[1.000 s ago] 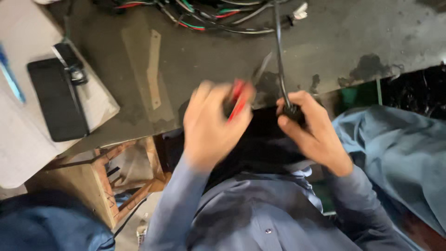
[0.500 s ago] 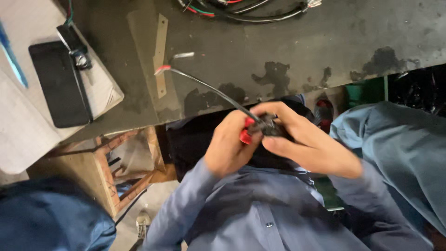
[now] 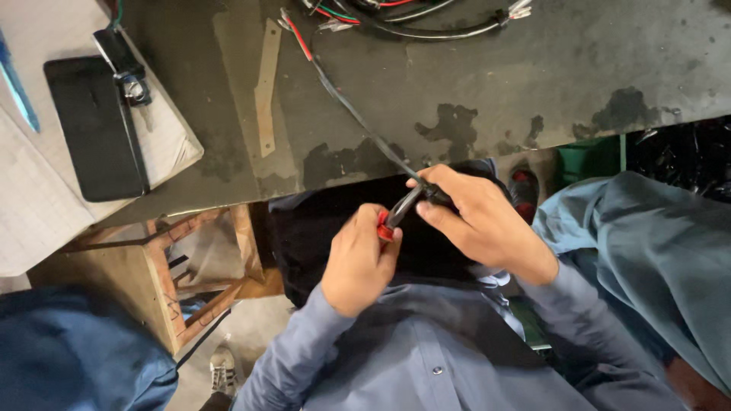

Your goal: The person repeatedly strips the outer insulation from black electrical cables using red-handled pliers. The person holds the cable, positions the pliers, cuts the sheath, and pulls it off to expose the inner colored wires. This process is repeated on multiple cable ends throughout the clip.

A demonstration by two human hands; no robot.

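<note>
At frame centre, the left hand (image 3: 358, 262) grips a red-handled tool (image 3: 392, 221); the right hand (image 3: 480, 224) pinches the cable (image 3: 358, 114) best kept taut across the desk (image 3: 533, 84).

Person wears blue-grey long-sleeve button shirt w/ small dark button on front, cuffs reaching wrists. Dark trousers on lap. Both hands (image 3: 358, 262) (image 3: 483, 221) bare, no gloves, rings or watch visible.

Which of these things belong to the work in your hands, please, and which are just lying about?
In hand: left hand gripping the red-handled tool; right hand holding the black wire.

Lying about: black phone, wooden strip, wire bundle, wooden stool.
</note>
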